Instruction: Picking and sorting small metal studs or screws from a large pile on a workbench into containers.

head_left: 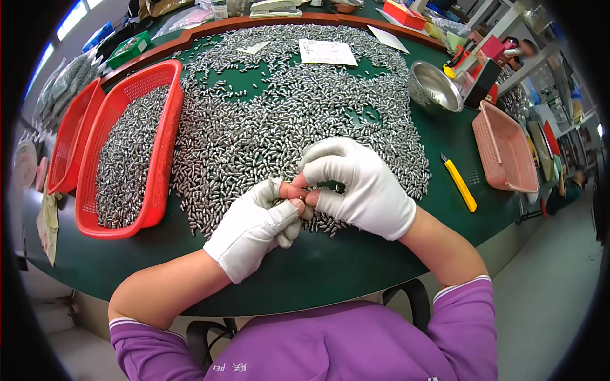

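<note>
— What are the hands doing?

— Both wear white gloves with the fingertips cut away. The left hand [257,227] is curled, its thumb and forefinger pressed together on a small metal piece [307,211] at the near edge of the heap. The right hand [356,184] arches over from the other side, its bare fingertips [297,181] meeting the left ones; it seems to pinch the same piece, though the part is too small to be sure.

— And the heap?

— A wide spread of little silvery metal pieces [279,114] covers the green table [318,267], from just under the hands to the far rim. More of them fill the red basket [166,127] on the left, which lies beside a second red basket [73,136].

— Anything else nearby?

— A yellow utility knife [459,184] lies to the right of the hands, well apart from them. Beyond it sits a pink basket [505,149], and farther back a steel bowl [437,87]. A white paper sheet [327,52] rests on the pieces at the far side.
</note>
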Action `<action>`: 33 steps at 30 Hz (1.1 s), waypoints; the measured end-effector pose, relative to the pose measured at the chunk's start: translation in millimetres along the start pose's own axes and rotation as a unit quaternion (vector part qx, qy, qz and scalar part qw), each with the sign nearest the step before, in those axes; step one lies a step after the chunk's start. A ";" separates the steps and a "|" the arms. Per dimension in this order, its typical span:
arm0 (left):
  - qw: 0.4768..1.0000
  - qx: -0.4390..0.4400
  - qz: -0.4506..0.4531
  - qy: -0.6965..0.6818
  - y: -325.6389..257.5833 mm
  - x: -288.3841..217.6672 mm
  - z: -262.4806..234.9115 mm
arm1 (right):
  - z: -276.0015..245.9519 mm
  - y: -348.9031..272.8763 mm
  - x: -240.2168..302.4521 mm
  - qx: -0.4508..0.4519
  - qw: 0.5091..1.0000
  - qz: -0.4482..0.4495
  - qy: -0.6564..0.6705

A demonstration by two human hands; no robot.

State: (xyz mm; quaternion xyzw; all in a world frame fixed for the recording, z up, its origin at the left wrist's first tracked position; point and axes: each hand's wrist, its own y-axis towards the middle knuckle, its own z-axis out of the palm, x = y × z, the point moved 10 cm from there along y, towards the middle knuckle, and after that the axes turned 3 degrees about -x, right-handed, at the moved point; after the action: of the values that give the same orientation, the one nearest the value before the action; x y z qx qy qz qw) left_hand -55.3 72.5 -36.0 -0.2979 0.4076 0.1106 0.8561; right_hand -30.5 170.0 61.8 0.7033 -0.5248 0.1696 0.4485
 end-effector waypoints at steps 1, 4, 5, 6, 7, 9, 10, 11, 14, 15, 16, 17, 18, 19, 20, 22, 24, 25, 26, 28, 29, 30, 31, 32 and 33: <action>1.000 0.000 0.000 0.000 -0.1 0.1 0.1 | 0.6 0.7 4.2 0.005 1.000 -0.026 -0.010; 1.000 -0.001 -0.008 0.005 -0.2 1.1 0.7 | 1.5 1.3 12.9 0.008 0.997 -0.074 -0.031; 1.000 0.002 -0.011 0.009 0.0 1.3 2.4 | 0.7 0.8 17.5 0.006 0.994 -0.096 -0.043; 1.000 0.007 -0.014 0.014 0.4 1.4 4.5 | -2.4 0.9 18.4 0.005 0.994 -0.095 -0.045; 1.000 0.008 -0.015 0.014 0.8 1.4 4.7 | -6.6 1.9 21.2 -0.002 0.992 -0.102 -0.073; 1.000 0.008 -0.010 0.012 2.2 -0.2 5.4 | -29.2 6.9 35.7 -0.060 0.971 -0.152 -0.173; 1.000 -0.007 -0.012 0.013 2.0 -0.4 0.5 | -49.5 6.6 44.5 -0.129 0.939 -0.162 -0.273; 1.000 -0.014 -0.007 0.009 0.1 -1.5 -3.2 | -73.6 6.5 38.8 -0.174 0.914 -0.137 -0.339; 1.000 -0.005 -0.002 0.007 0.6 -2.3 0.4 | -180.3 -20.0 21.0 -0.312 0.771 0.038 -0.553; 1.000 -0.002 -0.005 0.001 1.8 -1.7 2.6 | -223.7 -42.9 4.6 -0.340 0.733 0.108 -0.579; 1.000 -0.008 -0.007 -0.007 2.5 -0.9 0.0 | -257.4 -63.3 -18.5 -0.350 0.726 0.214 -0.552; 1.000 -0.007 -0.003 -0.009 2.1 -1.9 0.8 | -286.2 -86.5 -35.8 -0.350 0.700 0.280 -0.556; 1.000 -0.009 -0.006 -0.011 3.2 -1.3 0.5 | -305.9 -108.4 -51.5 -0.349 0.666 0.361 -0.551; 1.000 -0.003 -0.008 -0.012 3.1 -1.0 3.7 | -341.5 -142.6 -81.3 -0.327 0.649 0.422 -0.543; 1.000 -0.001 -0.008 -0.016 3.6 -0.9 4.9 | -346.9 -151.1 -91.3 -0.327 0.647 0.423 -0.544; 1.000 0.000 -0.012 -0.015 3.7 -1.2 6.5 | -351.5 -155.7 -85.6 -0.322 0.580 0.394 -0.636; 1.000 -0.012 -0.012 -0.016 3.7 -1.3 2.3 | -310.2 -110.7 -65.5 -0.382 0.694 0.280 -0.543; 1.000 -0.014 -0.013 -0.019 3.0 -1.2 0.7 | -288.9 -91.4 -58.0 -0.416 0.760 0.219 -0.449; 1.000 -0.010 -0.015 -0.021 3.2 -1.3 2.2 | -267.0 -71.6 -53.5 -0.382 0.804 0.179 -0.418; 1.000 -0.011 -0.016 -0.022 3.2 -0.7 -0.1 | -187.2 -28.4 -26.1 -0.289 0.878 0.025 -0.382; 1.000 -0.011 -0.016 -0.024 1.9 -0.6 -1.6 | -151.6 -12.5 -23.0 -0.229 0.902 0.018 -0.366; 0.999 -0.010 -0.017 -0.025 1.6 -1.0 -1.3 | -118.1 -2.6 -20.3 -0.155 0.938 0.001 -0.308; 1.000 -0.013 -0.018 -0.021 0.3 -1.0 -3.0 | -86.3 3.9 -18.0 -0.082 0.956 -0.002 -0.281; 1.000 -0.011 -0.022 -0.016 1.2 -0.5 -1.5 | -62.7 4.9 -13.5 -0.046 0.958 -0.037 -0.281; 1.000 -0.010 -0.022 -0.016 2.2 -0.3 -0.9 | -42.9 4.7 -13.4 0.000 0.962 -0.049 -0.269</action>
State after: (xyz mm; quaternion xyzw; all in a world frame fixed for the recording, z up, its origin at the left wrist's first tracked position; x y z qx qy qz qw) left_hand -57.0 73.8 -37.1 -0.3136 0.3856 0.1009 0.8618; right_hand -29.9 212.3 77.7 0.7481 -0.5907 -0.0480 0.2986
